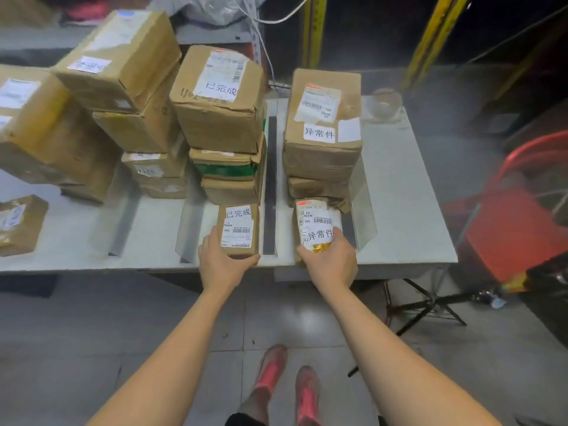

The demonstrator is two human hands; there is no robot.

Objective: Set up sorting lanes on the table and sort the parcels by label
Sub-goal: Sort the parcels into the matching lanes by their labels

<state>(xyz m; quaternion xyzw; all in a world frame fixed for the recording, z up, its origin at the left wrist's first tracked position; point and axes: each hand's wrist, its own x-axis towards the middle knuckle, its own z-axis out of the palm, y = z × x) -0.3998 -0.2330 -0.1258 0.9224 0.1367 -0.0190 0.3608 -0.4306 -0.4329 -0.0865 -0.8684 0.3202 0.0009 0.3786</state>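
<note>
My left hand (222,262) grips the near end of a small cardboard parcel (239,229) with a white label, lying at the table's front edge. My right hand (330,261) holds a small parcel (316,226) with white labels and yellow tape, also at the front edge. A dark divider strip (270,186) runs between the two. Behind the left parcel rises a stack of boxes (219,103) with the same label text. Behind the right parcel stands another stack (322,124), labelled like the right parcel. Clear plastic dividers (364,207) flank the lanes.
More cardboard boxes (120,63) are piled at the left on the grey table (405,210). A small parcel (20,222) lies at the far left. A clear round container (385,104) sits at the back right. A red bin (522,216) and a tripod (430,305) stand to the right.
</note>
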